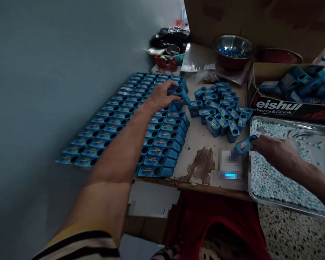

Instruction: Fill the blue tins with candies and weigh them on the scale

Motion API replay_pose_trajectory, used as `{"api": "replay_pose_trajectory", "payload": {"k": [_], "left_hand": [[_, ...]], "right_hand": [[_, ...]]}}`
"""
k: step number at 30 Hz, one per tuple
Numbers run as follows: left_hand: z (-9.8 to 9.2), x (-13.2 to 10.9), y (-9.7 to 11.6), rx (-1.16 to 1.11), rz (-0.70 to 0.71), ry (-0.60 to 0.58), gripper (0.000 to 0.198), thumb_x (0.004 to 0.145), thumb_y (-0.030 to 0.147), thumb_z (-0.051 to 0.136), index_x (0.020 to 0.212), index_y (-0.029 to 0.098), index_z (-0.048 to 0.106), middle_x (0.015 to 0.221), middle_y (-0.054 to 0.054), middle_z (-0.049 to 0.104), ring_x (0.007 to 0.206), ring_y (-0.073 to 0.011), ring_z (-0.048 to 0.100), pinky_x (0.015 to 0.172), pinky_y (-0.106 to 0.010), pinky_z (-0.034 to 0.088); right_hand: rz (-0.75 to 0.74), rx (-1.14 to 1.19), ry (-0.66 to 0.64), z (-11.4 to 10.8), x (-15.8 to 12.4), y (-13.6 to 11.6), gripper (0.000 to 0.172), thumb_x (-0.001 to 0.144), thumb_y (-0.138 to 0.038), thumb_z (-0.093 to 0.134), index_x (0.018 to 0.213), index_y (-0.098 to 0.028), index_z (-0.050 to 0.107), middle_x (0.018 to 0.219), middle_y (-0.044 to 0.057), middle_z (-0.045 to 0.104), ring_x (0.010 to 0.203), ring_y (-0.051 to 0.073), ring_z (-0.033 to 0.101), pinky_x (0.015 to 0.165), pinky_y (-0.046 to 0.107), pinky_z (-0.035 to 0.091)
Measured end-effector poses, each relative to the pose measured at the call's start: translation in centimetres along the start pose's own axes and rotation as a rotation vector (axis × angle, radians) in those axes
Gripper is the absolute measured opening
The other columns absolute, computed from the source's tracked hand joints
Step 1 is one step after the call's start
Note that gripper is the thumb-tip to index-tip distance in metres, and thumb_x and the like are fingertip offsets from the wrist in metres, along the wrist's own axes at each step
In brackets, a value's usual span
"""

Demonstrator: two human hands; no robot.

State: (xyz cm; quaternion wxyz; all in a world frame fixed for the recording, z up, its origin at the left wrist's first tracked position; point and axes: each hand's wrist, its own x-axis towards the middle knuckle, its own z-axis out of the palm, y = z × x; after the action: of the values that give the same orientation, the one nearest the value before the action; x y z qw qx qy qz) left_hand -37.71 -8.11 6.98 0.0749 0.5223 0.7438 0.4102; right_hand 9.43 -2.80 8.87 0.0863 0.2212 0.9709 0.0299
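My left hand [162, 94] grips a small blue box [179, 96] with a round hole in its top, at the right edge of close-set rows of the same blue boxes [108, 121]. Between thumb and fingers of my right hand [273, 146] is another blue box [245, 144], tilted, over the left rim of a metal tray [256, 195]. Small pale blue and white candies [276, 177] cover much of that tray. Just below the right-hand box lies a small device with a lit blue display [230, 175], its image pixelated. Loose blue boxes [219, 104] stand in a cluster between my hands.
A cardboard carton [276, 108] with more blue boxes stands behind the tray. At the back are a metal bowl [233, 59] holding small blue pieces and a red tape dispenser [165, 63]. The wall [56, 72] borders the left side; the table's front edge [192, 186] is worn.
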Motion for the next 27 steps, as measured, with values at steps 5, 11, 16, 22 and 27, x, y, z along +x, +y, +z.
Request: {"api": "replay_pose_trajectory", "payload": {"k": [5, 11, 16, 22, 27], "left_hand": [[-1.5, 0.1, -0.9, -0.004, -0.023, -0.187, 0.048, 0.068, 0.002, 0.087, 0.109, 0.018, 0.071, 0.096, 0.008, 0.072, 0.092, -0.0129, 0.060, 0.112, -0.037, 0.051], [-2.0, -0.4, 0.4, 0.070, -0.051, -0.256, 0.048, 0.074, -0.003, 0.085, 0.115, 0.016, 0.068, 0.097, 0.010, 0.067, 0.093, -0.0099, 0.056, 0.118, -0.039, 0.049], [-2.3, -0.5, 0.3, 0.228, 0.003, -0.257, 0.050, 0.085, 0.011, 0.083, 0.132, 0.010, 0.066, 0.109, 0.006, 0.067, 0.104, -0.0090, 0.058, 0.120, -0.047, 0.044], [-2.2, 0.8, -1.0, 0.284, 0.135, -0.374, 0.057, 0.092, 0.048, 0.075, 0.138, 0.014, 0.067, 0.115, 0.002, 0.070, 0.113, -0.0128, 0.059, 0.117, -0.054, 0.043], [-0.4, 2.5, -1.8, 0.232, 0.146, -0.445, 0.063, 0.087, 0.060, 0.079, 0.129, 0.013, 0.070, 0.109, 0.003, 0.073, 0.104, -0.0136, 0.062, 0.117, -0.052, 0.047]], "right_hand": [[0.005, 0.104, -0.056, 2.3, -1.0, -5.3, 0.034, 0.096, -0.001, 0.048, 0.109, -0.022, 0.073, 0.100, 0.010, 0.077, 0.088, 0.022, 0.075, 0.064, 0.030, 0.047], [0.138, 0.117, -0.084, 3.3, -0.6, -7.2, 0.027, 0.102, -0.009, 0.050, 0.108, -0.021, 0.073, 0.103, 0.011, 0.078, 0.088, 0.023, 0.077, 0.062, 0.030, 0.048], [0.217, 0.339, -0.060, 2.2, -1.0, -7.2, 0.025, 0.103, -0.017, 0.054, 0.113, -0.020, 0.077, 0.109, 0.013, 0.079, 0.088, 0.024, 0.076, 0.066, 0.031, 0.049], [0.507, 1.246, 0.333, 1.9, -1.3, -2.2, 0.033, 0.100, -0.053, 0.063, 0.092, -0.023, 0.073, 0.070, 0.001, 0.060, 0.065, 0.015, 0.057, 0.058, 0.028, 0.041], [0.857, 1.526, 0.279, 4.3, -3.5, 3.2, 0.041, 0.068, -0.054, 0.090, 0.081, -0.023, 0.067, 0.071, -0.001, 0.055, 0.061, 0.012, 0.049, 0.054, 0.027, 0.042]]}}
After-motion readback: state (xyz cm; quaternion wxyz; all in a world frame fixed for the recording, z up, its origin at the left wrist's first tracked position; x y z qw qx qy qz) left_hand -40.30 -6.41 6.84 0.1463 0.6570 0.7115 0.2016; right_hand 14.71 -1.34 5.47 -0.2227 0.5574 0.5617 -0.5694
